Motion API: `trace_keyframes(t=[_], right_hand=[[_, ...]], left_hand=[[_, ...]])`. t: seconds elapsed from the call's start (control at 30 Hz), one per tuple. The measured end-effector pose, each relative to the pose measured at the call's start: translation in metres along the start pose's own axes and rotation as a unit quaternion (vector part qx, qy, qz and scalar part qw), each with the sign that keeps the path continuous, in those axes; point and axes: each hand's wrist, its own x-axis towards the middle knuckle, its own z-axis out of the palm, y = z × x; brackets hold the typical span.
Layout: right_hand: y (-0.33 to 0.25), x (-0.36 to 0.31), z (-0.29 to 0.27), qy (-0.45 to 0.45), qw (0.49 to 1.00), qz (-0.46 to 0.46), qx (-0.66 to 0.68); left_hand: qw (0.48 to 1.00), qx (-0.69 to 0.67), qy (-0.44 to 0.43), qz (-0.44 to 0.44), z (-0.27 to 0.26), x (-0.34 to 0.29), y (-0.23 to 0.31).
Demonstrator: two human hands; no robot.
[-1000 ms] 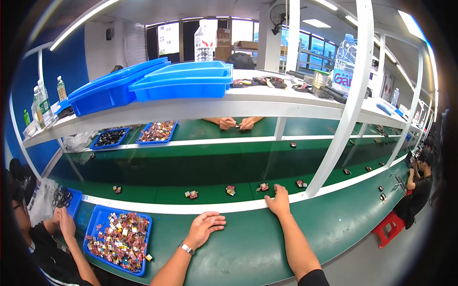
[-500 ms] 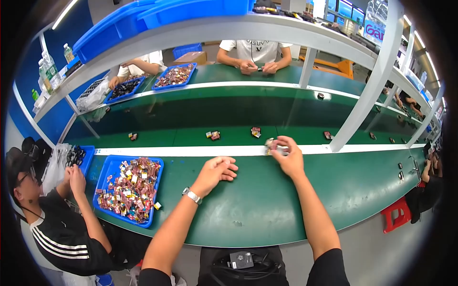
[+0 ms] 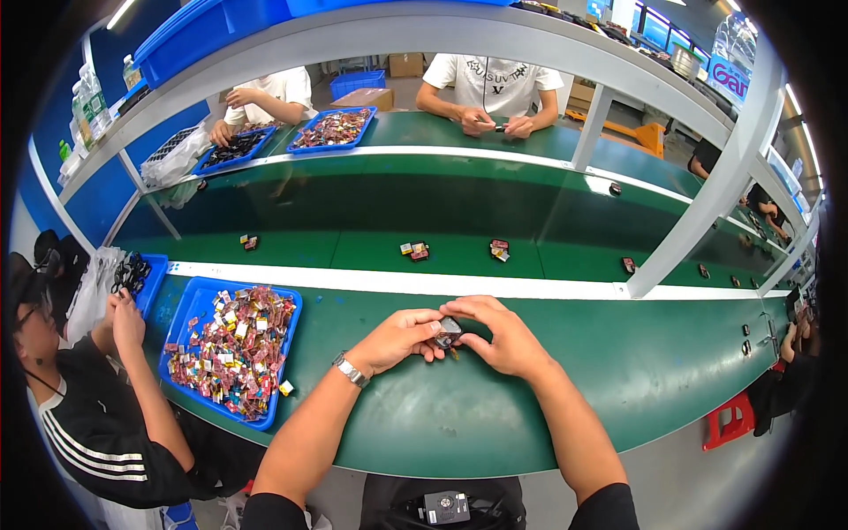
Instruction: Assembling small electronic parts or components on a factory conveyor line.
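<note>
Both hands meet over the green tabletop around a small dark, boxy part [image 3: 448, 330] with a short reddish-brown bit hanging from its lower end. My left hand [image 3: 397, 340], with a metal-banded watch at its wrist, pinches the part from the left, thumb on top. From the other side my right hand [image 3: 502, 336] curves over it, fingertips and thumb touching its far and right edges. The fingers cover much of the part, so its exact kind cannot be made out. To the left, a blue tray [image 3: 287, 353] holds a heap of small pink, yellow and white wired pieces.
Beyond the white rail [image 3: 397, 281], small part clusters [image 3: 414, 251] lie spaced along the green belt [image 3: 353, 256]. A white post [image 3: 698, 168] rises at the right. A co-worker [image 3: 97, 397] sits close on the left, near another blue tray [image 3: 152, 284]. Others work across the belt.
My right hand has come back from the white rail with the part and met my left hand, which has closed on it too. The view has shifted slightly.
</note>
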Motion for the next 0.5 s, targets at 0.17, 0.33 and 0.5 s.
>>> trace_keyframes(t=[0.17, 0.33, 0.5], right_hand=[[-0.002, 0.001, 0.007, 0.071, 0.992, -0.085, -0.060], [0.004, 0.001, 0.014, 0.079, 0.987, -0.087, -0.113], [0.000, 0.000, 0.015, 0.078, 0.990, -0.074, -0.086]], left_hand=[[0.995, -0.058, 0.063, 0.049, 0.012, 0.004, -0.003], [0.992, -0.081, 0.081, 0.057, 0.008, 0.005, -0.008], [0.993, -0.083, 0.065, 0.057, 0.010, 0.006, -0.009]])
